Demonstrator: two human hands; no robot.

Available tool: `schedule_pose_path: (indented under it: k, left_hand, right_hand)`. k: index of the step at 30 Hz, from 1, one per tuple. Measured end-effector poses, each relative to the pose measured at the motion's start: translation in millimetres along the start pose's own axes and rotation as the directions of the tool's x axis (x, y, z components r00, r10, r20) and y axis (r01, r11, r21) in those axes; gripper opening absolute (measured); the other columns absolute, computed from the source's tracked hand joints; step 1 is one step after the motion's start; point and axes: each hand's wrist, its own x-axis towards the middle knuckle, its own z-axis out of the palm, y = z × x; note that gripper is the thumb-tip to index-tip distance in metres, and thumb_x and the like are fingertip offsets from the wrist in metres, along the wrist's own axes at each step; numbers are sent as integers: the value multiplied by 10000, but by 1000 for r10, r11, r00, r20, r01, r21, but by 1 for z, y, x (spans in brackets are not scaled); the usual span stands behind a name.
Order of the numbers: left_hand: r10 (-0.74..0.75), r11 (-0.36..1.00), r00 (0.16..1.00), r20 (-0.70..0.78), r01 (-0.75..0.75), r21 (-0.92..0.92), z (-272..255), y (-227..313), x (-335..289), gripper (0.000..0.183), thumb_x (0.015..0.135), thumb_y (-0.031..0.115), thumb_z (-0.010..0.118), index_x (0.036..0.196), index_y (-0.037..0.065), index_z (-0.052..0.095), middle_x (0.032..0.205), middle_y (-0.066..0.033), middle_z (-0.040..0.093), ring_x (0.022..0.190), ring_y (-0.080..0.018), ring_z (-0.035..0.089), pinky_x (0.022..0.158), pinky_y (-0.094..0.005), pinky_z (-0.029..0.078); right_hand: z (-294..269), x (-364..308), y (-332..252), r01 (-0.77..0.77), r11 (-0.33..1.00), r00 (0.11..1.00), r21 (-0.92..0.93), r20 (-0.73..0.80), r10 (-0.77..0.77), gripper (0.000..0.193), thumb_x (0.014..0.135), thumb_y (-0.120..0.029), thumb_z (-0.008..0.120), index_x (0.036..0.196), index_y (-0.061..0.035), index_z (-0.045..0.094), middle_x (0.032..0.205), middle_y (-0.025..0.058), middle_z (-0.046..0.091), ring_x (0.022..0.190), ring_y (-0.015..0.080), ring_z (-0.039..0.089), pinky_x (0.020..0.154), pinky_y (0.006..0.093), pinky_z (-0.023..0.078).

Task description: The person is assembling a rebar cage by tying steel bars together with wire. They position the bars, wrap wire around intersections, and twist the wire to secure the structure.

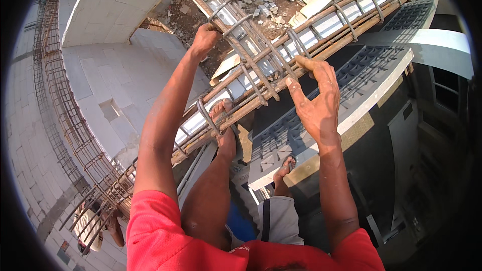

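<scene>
Two rebar cages meet in front of me: a long one (346,35) crosses diagonally, and a second one (221,7) runs up and to the left from it. Steel stirrups ring both. My left hand (205,40) is closed at the near side of the second cage, its fingers curled about the edge bar and partly hidden. Beside the junction, my right hand (319,90) has thumb and forefinger apart. Its fingertips are at the outer bars of the long cage, and I cannot tell whether they touch. No tool shows in either hand.
My left foot (221,108) rests at the long cage, my right (285,167) on a ribbed grey ledge (371,70) with a drop beyond. Pale block walls (120,10) stand left. Rubble (258,0) lies below. Another person (90,226) is lower left, near protruding bars (95,200).
</scene>
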Motion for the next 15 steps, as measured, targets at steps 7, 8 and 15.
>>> schedule_pose_path:
  k: [7,8,15]
  left_hand:
    - [-14,1000,965,-262,18,14,-17,62,-70,384,955,76,737,1320,-16,659,1224,-98,729,1074,-178,670,988,-339,541]
    - [33,999,950,-309,-24,32,-16,73,-90,408,983,88,738,1362,-26,639,1312,-123,718,1194,-205,686,1086,-370,547]
    - [284,939,940,-187,-233,253,38,117,-198,427,985,316,855,1265,28,711,1246,-122,737,1174,-210,707,1069,-367,545]
  right_hand:
    - [-1,5,32,-88,947,963,310,-215,160,293,905,39,725,1190,-22,758,1142,80,674,1005,179,678,883,333,565]
    - [-2,5,34,-151,937,951,316,-212,224,303,901,44,723,1195,-23,757,1147,81,673,1016,183,678,892,335,565]
    - [23,-18,69,-124,817,931,563,-219,292,261,882,39,676,1136,-20,670,1119,71,656,1001,158,644,911,331,546]
